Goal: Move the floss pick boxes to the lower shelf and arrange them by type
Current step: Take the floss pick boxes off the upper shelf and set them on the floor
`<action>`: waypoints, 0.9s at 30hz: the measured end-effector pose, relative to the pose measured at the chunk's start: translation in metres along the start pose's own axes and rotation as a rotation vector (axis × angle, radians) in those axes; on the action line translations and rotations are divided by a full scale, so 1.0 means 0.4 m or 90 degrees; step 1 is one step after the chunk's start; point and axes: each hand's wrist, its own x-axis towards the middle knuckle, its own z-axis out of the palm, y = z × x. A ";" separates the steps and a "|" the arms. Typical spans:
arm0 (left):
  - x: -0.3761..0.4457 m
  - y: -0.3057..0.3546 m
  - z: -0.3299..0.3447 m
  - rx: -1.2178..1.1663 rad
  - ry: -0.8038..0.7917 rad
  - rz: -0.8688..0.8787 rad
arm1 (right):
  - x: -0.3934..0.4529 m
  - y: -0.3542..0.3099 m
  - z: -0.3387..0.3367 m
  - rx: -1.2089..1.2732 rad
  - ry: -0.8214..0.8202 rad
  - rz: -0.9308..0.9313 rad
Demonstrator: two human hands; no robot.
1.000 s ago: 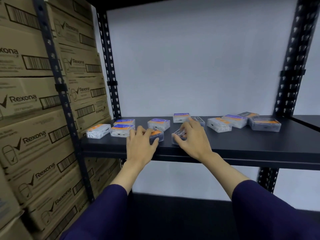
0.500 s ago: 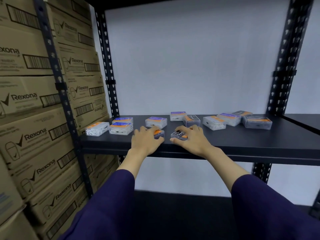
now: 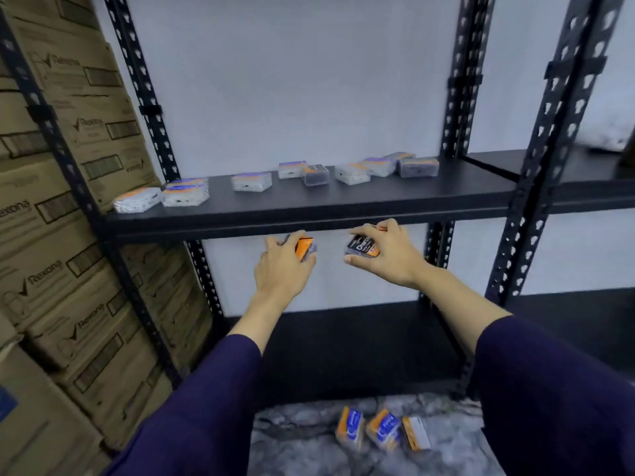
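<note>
My left hand (image 3: 283,266) grips a dark floss pick box with an orange label (image 3: 305,247), just below the front edge of the upper shelf (image 3: 343,204). At the same height my right hand (image 3: 386,255) grips a dark charcoal floss pick box (image 3: 360,246). Several more boxes lie on the upper shelf: white ones with purple and orange labels (image 3: 252,181) and dark ones (image 3: 418,166). The black lower shelf (image 3: 360,352) lies below both hands with nothing on it that I can see.
Stacked Rexona cartons (image 3: 51,235) fill the bay to the left, behind a black upright (image 3: 65,156). Three floss pick packs (image 3: 383,430) lie on the grey floor in front of the rack. Another shelf (image 3: 584,180) continues to the right.
Both hands have lifted a dark box each off the upper shelf and carried them down below its front edge. The view has tilted downward, bringing the lower shelf and floor into sight.
</note>
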 end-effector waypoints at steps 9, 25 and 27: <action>-0.177 -0.025 0.374 0.016 -0.201 -0.039 | -0.227 0.285 0.213 -0.012 -0.066 0.130; -0.337 -0.314 0.927 0.002 -0.413 -0.241 | -0.419 0.712 0.731 -0.131 -0.256 0.392; -0.349 -0.334 0.961 0.006 -0.414 -0.257 | -0.429 0.734 0.780 -0.133 -0.255 0.409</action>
